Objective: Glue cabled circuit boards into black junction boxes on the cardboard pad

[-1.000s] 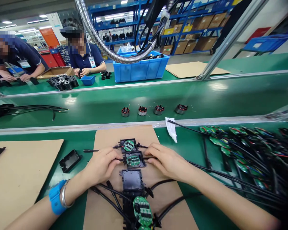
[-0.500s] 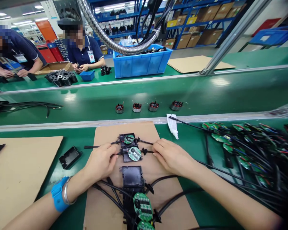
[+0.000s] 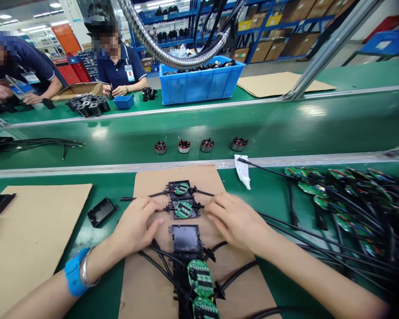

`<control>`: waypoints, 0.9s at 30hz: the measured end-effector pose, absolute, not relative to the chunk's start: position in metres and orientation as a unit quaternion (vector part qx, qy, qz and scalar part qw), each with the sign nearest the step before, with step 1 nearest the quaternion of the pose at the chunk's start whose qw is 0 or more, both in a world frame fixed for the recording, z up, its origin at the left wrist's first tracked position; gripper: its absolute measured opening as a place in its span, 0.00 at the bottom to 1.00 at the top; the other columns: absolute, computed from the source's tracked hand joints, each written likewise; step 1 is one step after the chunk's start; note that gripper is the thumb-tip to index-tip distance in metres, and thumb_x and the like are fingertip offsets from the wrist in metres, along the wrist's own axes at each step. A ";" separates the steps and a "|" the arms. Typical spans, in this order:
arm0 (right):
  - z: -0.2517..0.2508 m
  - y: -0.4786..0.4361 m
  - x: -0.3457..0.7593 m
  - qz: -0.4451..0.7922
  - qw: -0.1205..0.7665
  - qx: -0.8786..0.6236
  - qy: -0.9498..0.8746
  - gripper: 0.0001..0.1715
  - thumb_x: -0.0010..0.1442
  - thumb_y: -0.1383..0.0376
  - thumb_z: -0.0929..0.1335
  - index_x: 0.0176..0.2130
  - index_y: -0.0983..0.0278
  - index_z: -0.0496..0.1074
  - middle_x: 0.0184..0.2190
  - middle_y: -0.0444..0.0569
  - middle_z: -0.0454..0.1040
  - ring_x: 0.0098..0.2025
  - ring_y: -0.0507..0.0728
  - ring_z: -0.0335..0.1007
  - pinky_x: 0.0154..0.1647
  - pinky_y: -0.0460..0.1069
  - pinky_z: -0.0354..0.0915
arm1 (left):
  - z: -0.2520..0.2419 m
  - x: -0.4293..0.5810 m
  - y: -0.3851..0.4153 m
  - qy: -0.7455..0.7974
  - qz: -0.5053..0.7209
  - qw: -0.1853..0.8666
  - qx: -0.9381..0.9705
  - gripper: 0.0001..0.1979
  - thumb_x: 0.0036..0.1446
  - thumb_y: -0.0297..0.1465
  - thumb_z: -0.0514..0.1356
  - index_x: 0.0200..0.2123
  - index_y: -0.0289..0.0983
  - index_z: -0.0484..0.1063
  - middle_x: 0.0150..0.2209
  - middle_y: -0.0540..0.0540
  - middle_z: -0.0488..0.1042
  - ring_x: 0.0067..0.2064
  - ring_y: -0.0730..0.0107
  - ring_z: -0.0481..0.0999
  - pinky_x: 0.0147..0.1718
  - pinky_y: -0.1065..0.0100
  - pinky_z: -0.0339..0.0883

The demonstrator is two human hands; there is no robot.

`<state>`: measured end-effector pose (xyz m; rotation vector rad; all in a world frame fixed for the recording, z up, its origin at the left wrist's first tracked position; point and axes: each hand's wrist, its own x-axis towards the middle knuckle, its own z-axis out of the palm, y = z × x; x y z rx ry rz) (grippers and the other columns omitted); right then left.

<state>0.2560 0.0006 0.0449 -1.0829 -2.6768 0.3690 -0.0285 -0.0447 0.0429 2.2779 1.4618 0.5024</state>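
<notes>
Beside the left end of a small black plastic case [image 3: 197,215], my left hand [image 3: 138,226] is open, thumb apart from the fingers, its fingertips near a black cable. A round green circuit board [image 3: 183,209] lies inside that case. My right hand [image 3: 234,219] is at the opposite end, its fingers bent over the other black cable [image 3: 201,207], thumb apart from them. Behind sits a similar case with its own circuit board [image 3: 181,188]. Closer to me are a case without a board [image 3: 186,239] and more cases with circuit boards [image 3: 200,278].
Cardboard [image 3: 146,292] lies under the cases. A loose black case [image 3: 101,212] is at left, a white tube [image 3: 242,170] at right. Wired boards [image 3: 319,188] are heaped far right. Several copper-wound stators [image 3: 207,145] stand beyond the ledge. Two people work across the bench.
Both hands have loosened their fingers from the cables of the second case. The board there has turned and now sits flatter inside the case. The view has shifted slightly.
</notes>
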 end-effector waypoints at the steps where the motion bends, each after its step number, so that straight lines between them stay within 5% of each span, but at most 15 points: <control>1: 0.052 -0.010 0.252 0.167 0.118 -0.355 -0.912 0.11 0.63 0.64 0.60 0.39 0.65 0.69 0.36 0.53 0.65 0.40 0.59 0.59 0.42 0.55 0.59 | 0.046 -0.027 -0.051 0.487 0.188 0.236 0.820 0.08 0.60 0.33 0.56 0.43 0.38 0.68 0.41 0.46 0.69 0.43 0.66 0.68 0.44 0.65 0.62; 4: 0.068 -0.043 0.239 0.309 0.093 -0.304 -0.896 0.13 0.53 0.58 0.70 0.35 0.63 0.68 0.38 0.49 0.63 0.42 0.58 0.58 0.43 0.55 0.59 | 0.054 -0.022 -0.069 0.412 0.164 0.351 0.825 0.10 0.58 0.38 0.60 0.38 0.39 0.68 0.37 0.49 0.70 0.39 0.69 0.68 0.39 0.68 0.61; 7: 0.069 -0.061 0.230 0.332 0.101 -0.264 -0.900 0.14 0.45 0.69 0.72 0.28 0.65 0.62 0.38 0.47 0.62 0.42 0.57 0.56 0.44 0.54 0.58 | 0.055 -0.018 -0.076 0.409 0.138 0.367 0.824 0.08 0.57 0.37 0.61 0.37 0.39 0.68 0.36 0.51 0.72 0.39 0.69 0.68 0.40 0.68 0.60; 9: 0.067 -0.060 0.231 0.321 0.113 -0.248 -0.907 0.13 0.48 0.71 0.69 0.26 0.66 0.58 0.36 0.47 0.62 0.40 0.55 0.57 0.42 0.52 0.58 | 0.056 -0.018 -0.076 0.401 0.130 0.372 0.827 0.05 0.59 0.34 0.60 0.36 0.40 0.69 0.35 0.53 0.73 0.39 0.71 0.69 0.41 0.68 0.60; 12: 0.067 -0.048 0.243 0.351 0.114 -0.276 -0.888 0.12 0.54 0.60 0.71 0.34 0.62 0.65 0.39 0.47 0.64 0.41 0.55 0.61 0.40 0.49 0.61 | 0.058 -0.022 -0.072 0.419 0.150 0.374 0.814 0.05 0.63 0.32 0.55 0.37 0.41 0.70 0.35 0.54 0.74 0.38 0.74 0.72 0.40 0.72 0.61; 15: 0.065 -0.034 0.256 0.364 0.122 -0.325 -0.864 0.22 0.59 0.58 0.68 0.51 0.60 0.62 0.46 0.50 0.66 0.45 0.54 0.63 0.43 0.48 0.63 | 0.058 -0.028 -0.069 0.484 0.160 0.325 0.796 0.11 0.66 0.34 0.50 0.36 0.40 0.71 0.34 0.53 0.74 0.36 0.74 0.72 0.36 0.72 0.62; 19: 0.044 -0.027 0.262 0.324 0.143 -0.324 -0.877 0.06 0.64 0.67 0.61 0.43 0.63 0.65 0.41 0.48 0.70 0.44 0.53 0.65 0.45 0.48 0.62 | 0.051 -0.029 -0.070 0.521 0.101 0.235 0.814 0.15 0.65 0.35 0.48 0.30 0.37 0.68 0.31 0.49 0.72 0.33 0.68 0.70 0.32 0.68 0.59; 23: 0.022 -0.024 0.260 0.242 0.174 -0.313 -0.902 0.07 0.66 0.67 0.60 0.40 0.65 0.66 0.37 0.49 0.70 0.40 0.55 0.64 0.41 0.51 0.61 | 0.046 -0.025 -0.071 0.506 0.064 0.124 0.851 0.15 0.64 0.33 0.46 0.27 0.36 0.64 0.27 0.46 0.68 0.30 0.64 0.66 0.33 0.63 0.56; 27: 0.034 -0.031 0.258 0.153 0.190 -0.320 -0.916 0.07 0.65 0.68 0.61 0.36 0.65 0.67 0.35 0.50 0.68 0.39 0.57 0.60 0.40 0.53 0.58 | 0.053 -0.023 -0.076 0.512 0.077 0.073 0.852 0.10 0.62 0.32 0.50 0.32 0.34 0.66 0.36 0.41 0.67 0.37 0.59 0.64 0.36 0.59 0.56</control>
